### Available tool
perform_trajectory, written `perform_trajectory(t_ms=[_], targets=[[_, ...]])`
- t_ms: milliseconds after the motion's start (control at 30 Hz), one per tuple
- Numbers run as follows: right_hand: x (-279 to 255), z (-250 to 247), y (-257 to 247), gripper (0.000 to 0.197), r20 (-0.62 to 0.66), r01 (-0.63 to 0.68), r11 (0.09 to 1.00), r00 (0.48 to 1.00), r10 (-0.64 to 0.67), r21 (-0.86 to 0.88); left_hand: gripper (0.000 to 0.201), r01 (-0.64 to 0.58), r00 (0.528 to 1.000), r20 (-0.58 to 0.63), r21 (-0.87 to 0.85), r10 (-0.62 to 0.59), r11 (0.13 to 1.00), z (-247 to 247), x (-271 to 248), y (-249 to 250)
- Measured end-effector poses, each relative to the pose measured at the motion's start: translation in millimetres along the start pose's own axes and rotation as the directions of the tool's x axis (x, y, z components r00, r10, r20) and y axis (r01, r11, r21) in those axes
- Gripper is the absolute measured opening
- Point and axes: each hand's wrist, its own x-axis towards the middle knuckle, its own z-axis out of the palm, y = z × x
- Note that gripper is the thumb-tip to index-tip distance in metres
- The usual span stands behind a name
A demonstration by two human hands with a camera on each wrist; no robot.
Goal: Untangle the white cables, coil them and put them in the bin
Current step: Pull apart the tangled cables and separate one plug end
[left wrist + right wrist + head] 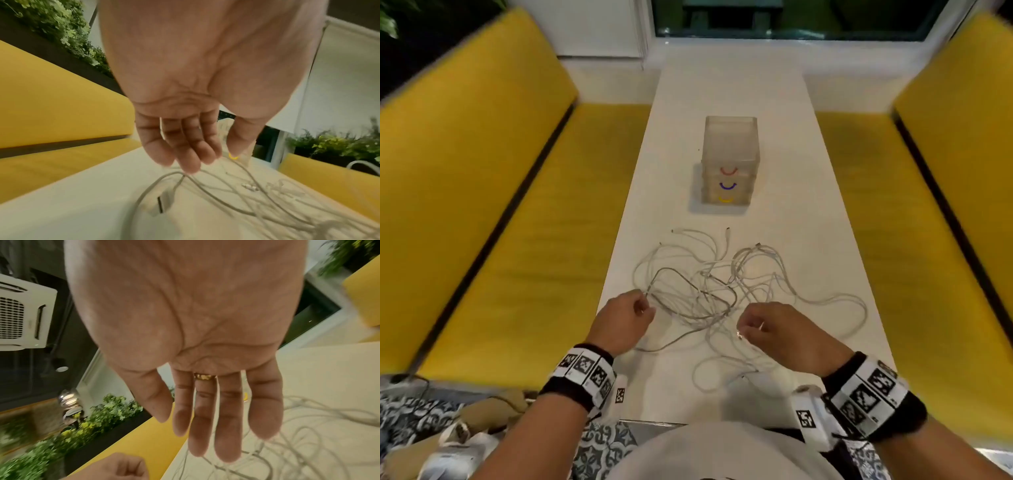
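Observation:
A tangle of several white cables [709, 284] lies spread on the white table [808, 222], with its plugs pointing outward. Beyond it stands the translucent bin [729, 161], a stack with red, blue and yellow arcs on its front. My left hand [645, 305] is at the tangle's left edge. Its fingers [191, 162] are loosely extended with the thumb apart, and their tips touch a bent strand near a plug [162, 204]. My right hand [744, 330] hovers over the near right of the tangle. Its fingers [226, 434] are straight above the cables [308, 426] and hold nothing.
Yellow cushioned benches [517, 222] [928, 205] run along both long sides of the narrow table. A window ledge closes the far end. One cable loop trails toward the table's right edge [856, 308]. Bags lie on the patterned floor at lower left [448, 445].

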Motion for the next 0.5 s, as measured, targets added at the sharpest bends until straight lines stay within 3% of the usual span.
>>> perform_trajectory(t_ms=[100, 267, 367, 500], targets=[[23.3, 8.3, -5.9, 0.01, -0.007, 0.033, 0.999, 0.999, -0.033, -0.025, 0.017, 0.104, 0.991, -0.1, 0.092, -0.095, 0.99, 4.5, 20.1, -6.3], [55.2, 16.3, -13.1, 0.008, 0.044, 0.07, 0.998, 0.997, -0.07, -0.005, 0.027, 0.218, 0.976, -0.039, 0.231, -0.215, 0.948, 15.9, 31.7, -8.5], [70.4, 14.1, -15.9, 0.01, 0.034, 0.05, 0.998, 0.998, -0.051, 0.033, 0.02, 0.234, 0.971, -0.027, 0.278, -0.236, 0.932, 18.0, 37.3, -2.8], [85.1, 9.6, -18.7, 0.01, -0.018, 0.057, 0.996, 0.998, -0.055, 0.075, 0.016, 0.166, 0.986, -0.024, 0.329, -0.167, 0.93, 16.1, 36.5, 14.7]])
